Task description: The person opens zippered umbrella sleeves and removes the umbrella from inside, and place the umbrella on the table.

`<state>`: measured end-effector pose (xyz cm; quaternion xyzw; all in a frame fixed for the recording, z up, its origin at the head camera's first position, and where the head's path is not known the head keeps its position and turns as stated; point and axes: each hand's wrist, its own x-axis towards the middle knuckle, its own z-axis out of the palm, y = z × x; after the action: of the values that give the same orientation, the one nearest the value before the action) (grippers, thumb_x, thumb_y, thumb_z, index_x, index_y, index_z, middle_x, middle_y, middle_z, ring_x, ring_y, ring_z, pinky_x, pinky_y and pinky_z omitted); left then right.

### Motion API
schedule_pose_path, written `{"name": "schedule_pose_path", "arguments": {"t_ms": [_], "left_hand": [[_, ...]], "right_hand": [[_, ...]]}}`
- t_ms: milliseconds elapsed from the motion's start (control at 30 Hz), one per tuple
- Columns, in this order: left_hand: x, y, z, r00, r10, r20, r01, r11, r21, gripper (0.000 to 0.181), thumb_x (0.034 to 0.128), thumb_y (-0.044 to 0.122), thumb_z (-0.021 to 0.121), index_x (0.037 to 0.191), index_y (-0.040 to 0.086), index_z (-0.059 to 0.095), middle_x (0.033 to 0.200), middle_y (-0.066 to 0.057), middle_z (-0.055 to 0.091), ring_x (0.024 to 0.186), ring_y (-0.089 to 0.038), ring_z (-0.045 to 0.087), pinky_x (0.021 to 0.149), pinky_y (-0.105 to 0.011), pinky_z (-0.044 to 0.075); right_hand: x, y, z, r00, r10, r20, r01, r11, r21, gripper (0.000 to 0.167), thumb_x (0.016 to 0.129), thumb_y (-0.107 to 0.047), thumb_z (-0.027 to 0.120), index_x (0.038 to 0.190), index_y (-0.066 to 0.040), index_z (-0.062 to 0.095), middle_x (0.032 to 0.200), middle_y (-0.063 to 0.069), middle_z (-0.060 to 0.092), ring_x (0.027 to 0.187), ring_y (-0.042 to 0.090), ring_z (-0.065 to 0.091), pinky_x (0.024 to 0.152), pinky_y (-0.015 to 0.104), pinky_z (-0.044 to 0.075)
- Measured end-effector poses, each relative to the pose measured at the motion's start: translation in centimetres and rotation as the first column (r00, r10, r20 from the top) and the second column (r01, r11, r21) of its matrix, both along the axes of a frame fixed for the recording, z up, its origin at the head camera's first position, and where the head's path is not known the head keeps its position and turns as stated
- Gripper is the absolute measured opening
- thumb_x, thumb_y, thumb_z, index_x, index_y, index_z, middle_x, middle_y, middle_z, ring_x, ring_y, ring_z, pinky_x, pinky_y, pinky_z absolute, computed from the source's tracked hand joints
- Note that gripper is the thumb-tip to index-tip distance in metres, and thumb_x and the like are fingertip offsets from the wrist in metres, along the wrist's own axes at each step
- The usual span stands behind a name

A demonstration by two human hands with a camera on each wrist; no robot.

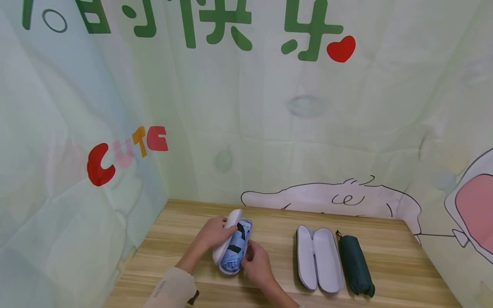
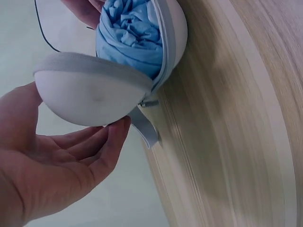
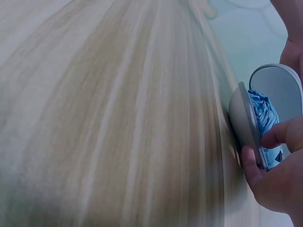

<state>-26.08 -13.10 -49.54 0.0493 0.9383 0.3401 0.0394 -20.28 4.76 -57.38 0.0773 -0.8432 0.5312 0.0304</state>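
A white zip case (image 1: 220, 253) stands unzipped and partly spread, with a blue folded umbrella (image 1: 236, 250) bearing black patches inside it. My left hand (image 1: 217, 231) grips the lid from its outer side, and in the left wrist view the fingers curl beneath the rounded lid end (image 2: 90, 94). A zipper pull and a grey strap (image 2: 146, 127) show at its hinge end. My right hand (image 1: 257, 262) holds the near right rim of the case's lower half. In the right wrist view, its thumb (image 3: 274, 136) touches the blue fabric while a finger lies against the outer shell (image 3: 242, 116).
To the right, a second case (image 1: 329, 261) lies spread flat, its pale lining showing. Beside it rests a dark green folded umbrella (image 1: 356, 265) with a wrist loop. A printed cloth (image 1: 269, 149) hangs behind and around the wooden table (image 1: 185, 214).
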Motion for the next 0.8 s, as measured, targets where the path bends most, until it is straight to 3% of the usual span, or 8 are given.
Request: {"name": "schedule_pose_path", "arguments": {"t_ms": [167,400,633,800], "left_hand": [[-0.5,-0.8,-0.5,1.0,-0.003,-0.024,0.003,1.0,0.001,0.048,0.0979,0.035,0.071,0.124,-0.005,0.069,0.101,-0.012,0.071,0.086,-0.022,0.065,0.074,-0.039,0.058],[-0.6,-1.8,-0.3,0.998,0.053,-0.038,-0.052,0.998,0.028,0.042,0.1018,0.028,0.066,0.124,-0.007,0.069,0.111,-0.016,0.071,0.099,-0.027,0.067,0.093,-0.049,0.057],[-0.8,-2.8,-0.5,0.996,0.083,-0.038,-0.081,0.996,0.029,0.033,0.1032,0.027,0.064,0.117,-0.002,0.071,0.104,-0.013,0.072,0.094,-0.025,0.066,0.088,-0.045,0.058],[-0.8,-3.6,-0.9,0.996,0.082,-0.03,-0.081,0.996,0.039,0.035,0.1052,0.026,0.06,0.121,-0.004,0.07,0.108,-0.015,0.072,0.095,-0.026,0.066,0.089,-0.048,0.057]], "right_hand": [[0.0,0.0,-0.1,1.0,-0.013,-0.008,0.013,0.999,0.031,0.062,0.083,0.007,0.076,0.14,0.016,0.055,0.107,0.011,0.065,0.09,0.018,0.061,0.077,0.03,0.053],[-0.3,0.1,-0.1,0.999,0.002,0.035,-0.003,1.0,0.03,0.064,0.084,0.006,0.075,0.144,0.015,0.053,0.121,0.015,0.064,0.096,0.019,0.062,0.081,0.03,0.054],[-0.5,0.3,-0.1,0.997,0.014,0.073,-0.017,0.999,0.029,0.065,0.085,0.005,0.074,0.145,0.014,0.052,0.124,0.015,0.063,0.098,0.019,0.062,0.081,0.03,0.054],[-0.5,0.3,0.0,0.999,0.023,0.049,-0.025,0.999,0.03,0.064,0.083,0.007,0.073,0.143,0.016,0.053,0.119,0.014,0.064,0.092,0.018,0.061,0.075,0.027,0.053]]}}
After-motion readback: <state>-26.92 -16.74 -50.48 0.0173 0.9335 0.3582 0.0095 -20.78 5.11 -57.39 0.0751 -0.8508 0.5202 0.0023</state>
